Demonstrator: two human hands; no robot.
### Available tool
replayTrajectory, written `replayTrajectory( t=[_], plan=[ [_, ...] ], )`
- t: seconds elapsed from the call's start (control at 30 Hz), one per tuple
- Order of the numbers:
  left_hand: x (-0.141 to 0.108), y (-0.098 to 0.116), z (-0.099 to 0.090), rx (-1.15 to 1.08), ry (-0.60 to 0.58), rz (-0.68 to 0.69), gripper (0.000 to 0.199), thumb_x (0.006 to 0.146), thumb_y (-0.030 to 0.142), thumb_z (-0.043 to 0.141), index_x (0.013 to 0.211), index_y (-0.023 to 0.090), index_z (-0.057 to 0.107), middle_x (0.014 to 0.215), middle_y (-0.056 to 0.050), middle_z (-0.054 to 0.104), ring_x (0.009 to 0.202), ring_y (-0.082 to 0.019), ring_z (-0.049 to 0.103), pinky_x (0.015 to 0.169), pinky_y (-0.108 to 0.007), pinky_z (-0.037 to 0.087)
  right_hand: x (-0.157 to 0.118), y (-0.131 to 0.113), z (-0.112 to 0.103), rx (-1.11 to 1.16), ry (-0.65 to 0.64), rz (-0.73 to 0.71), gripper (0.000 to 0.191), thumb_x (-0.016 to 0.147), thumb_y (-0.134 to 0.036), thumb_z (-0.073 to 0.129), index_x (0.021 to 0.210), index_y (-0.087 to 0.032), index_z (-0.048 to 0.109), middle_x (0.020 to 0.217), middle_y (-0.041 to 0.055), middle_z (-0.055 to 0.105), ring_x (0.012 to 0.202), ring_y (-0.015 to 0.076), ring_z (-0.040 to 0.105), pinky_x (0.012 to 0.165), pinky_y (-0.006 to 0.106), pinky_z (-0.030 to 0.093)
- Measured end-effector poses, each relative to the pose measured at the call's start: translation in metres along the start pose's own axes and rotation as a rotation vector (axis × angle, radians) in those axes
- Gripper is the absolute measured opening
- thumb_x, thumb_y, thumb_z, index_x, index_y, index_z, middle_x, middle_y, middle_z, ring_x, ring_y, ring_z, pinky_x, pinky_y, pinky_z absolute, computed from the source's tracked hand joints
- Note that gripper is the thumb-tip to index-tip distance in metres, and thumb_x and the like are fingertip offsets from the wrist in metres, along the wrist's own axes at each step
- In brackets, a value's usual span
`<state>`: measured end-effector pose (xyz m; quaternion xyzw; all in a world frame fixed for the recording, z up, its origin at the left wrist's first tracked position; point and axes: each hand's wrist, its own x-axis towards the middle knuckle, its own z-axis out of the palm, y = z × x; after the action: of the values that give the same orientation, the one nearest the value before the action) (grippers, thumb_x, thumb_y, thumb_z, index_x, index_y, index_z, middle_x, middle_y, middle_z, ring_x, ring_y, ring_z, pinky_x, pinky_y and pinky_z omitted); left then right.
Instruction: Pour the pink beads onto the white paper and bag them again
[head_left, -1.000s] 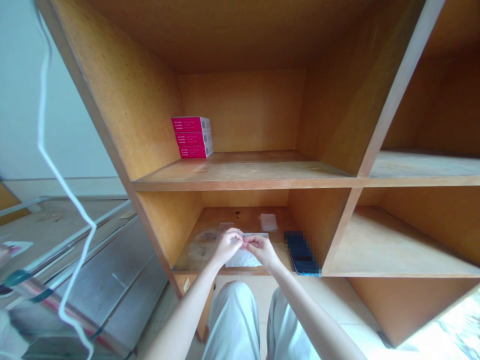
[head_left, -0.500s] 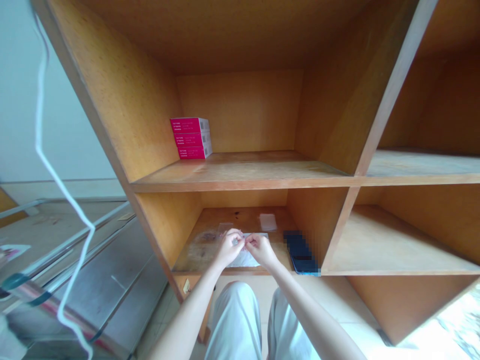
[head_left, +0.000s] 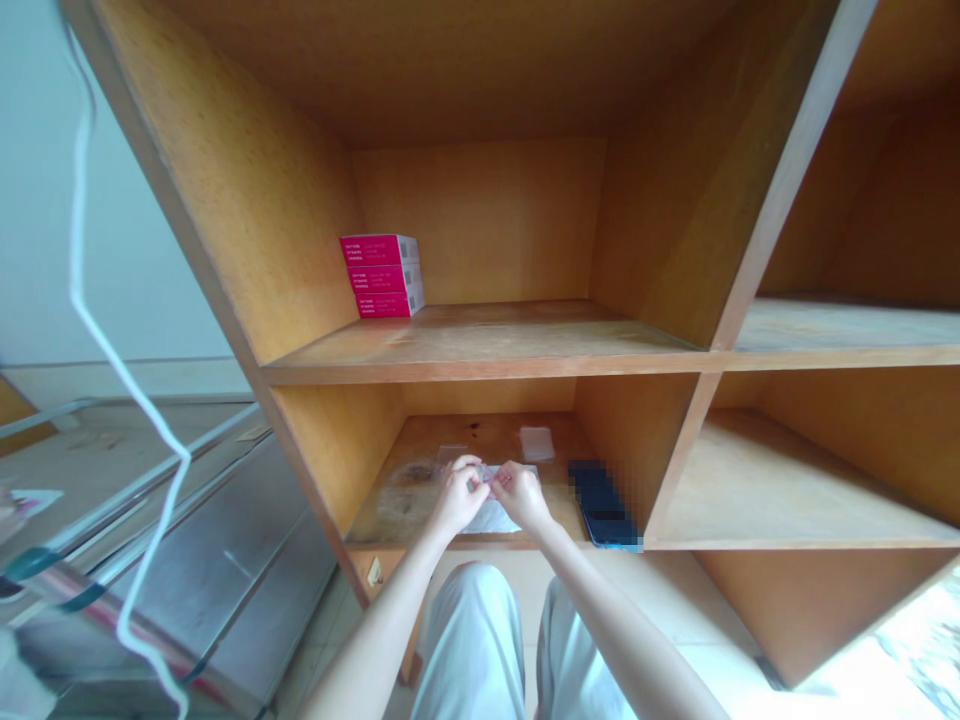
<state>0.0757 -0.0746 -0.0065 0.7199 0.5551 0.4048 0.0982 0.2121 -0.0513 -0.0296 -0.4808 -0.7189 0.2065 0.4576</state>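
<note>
My left hand (head_left: 459,497) and my right hand (head_left: 521,495) meet fingertip to fingertip above the floor of the lower wooden shelf compartment (head_left: 405,480). Both pinch a thin pale edge of a white packet (head_left: 491,517), which lies under them. Behind my left hand lies a clear plastic piece (head_left: 452,453). A small white card (head_left: 537,444) sits further back, beyond my right hand. To the right of my right hand, a black phone (head_left: 604,505) lies on the shelf, partly blurred out. Its contact with the packet cannot be seen.
Three stacked pink boxes (head_left: 382,276) stand on the upper shelf (head_left: 487,340). Another compartment (head_left: 795,470) opens to the right. A white cable (head_left: 79,300) hangs at the left, before a grey metal cabinet (head_left: 225,540). My knees in pale trousers (head_left: 469,640) are below.
My hands have drawn slightly closer together over the packet, with the fingertips still pinched. The view has shifted a little, and the shelf objects have not visibly moved.
</note>
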Motion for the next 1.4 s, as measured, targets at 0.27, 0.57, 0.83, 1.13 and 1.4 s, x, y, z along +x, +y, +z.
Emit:
replayTrajectory(
  t=[0.27,0.57,0.83,1.13,1.4],
  plan=[
    [0.0,-0.002,-0.002,0.165,-0.029,-0.005,0.013,0.07,0.017,0.05,0.058,0.018,0.056,0.107,-0.003,0.057,0.102,-0.02,0.05,0.088,-0.037,0.034,0.003,0.0,-0.004,0.077,-0.154,-0.28,0.024,0.073,-0.006,0.045,0.082,-0.019,0.063,0.093,0.0062,0.057,0.084,0.0149,0.056,0.072,0.025,0.043],
    [0.002,0.0,-0.004,0.214,-0.072,0.073,0.018,0.075,0.018,0.043,0.065,0.019,0.058,0.104,-0.002,0.056,0.097,-0.018,0.049,0.084,-0.037,0.032,0.014,-0.01,-0.012,0.102,-0.27,-0.345,0.015,0.071,-0.008,0.054,0.07,-0.017,0.066,0.079,0.0034,0.064,0.076,0.0139,0.057,0.067,0.022,0.042],
    [0.0,-0.009,-0.002,0.15,-0.009,0.116,0.011,0.076,0.018,0.045,0.07,0.02,0.054,0.109,-0.002,0.053,0.104,-0.019,0.046,0.089,-0.037,0.032,0.02,-0.012,-0.015,0.154,-0.356,-0.211,0.025,0.064,-0.008,0.058,0.084,-0.018,0.067,0.085,0.0028,0.065,0.068,0.0121,0.058,0.06,0.019,0.043],
    [-0.004,-0.027,-0.011,0.185,-0.153,0.183,0.07,0.062,0.041,0.065,0.124,0.025,0.035,0.127,-0.007,0.046,0.121,-0.025,0.035,0.104,-0.048,0.015,0.025,0.003,-0.013,0.233,-0.453,0.033,0.039,0.06,-0.026,0.069,0.096,-0.012,0.064,0.075,0.006,0.067,0.058,0.0149,0.059,0.05,0.021,0.044],
    [-0.003,-0.028,-0.012,0.184,-0.195,0.146,0.063,0.061,0.041,0.066,0.117,0.024,0.045,0.121,-0.006,0.052,0.117,-0.024,0.04,0.104,-0.047,0.015,0.024,0.011,-0.006,0.329,-0.483,0.085,0.043,0.059,-0.031,0.07,0.096,-0.012,0.063,0.074,0.0061,0.066,0.064,0.0168,0.06,0.054,0.023,0.045]
  ],
)
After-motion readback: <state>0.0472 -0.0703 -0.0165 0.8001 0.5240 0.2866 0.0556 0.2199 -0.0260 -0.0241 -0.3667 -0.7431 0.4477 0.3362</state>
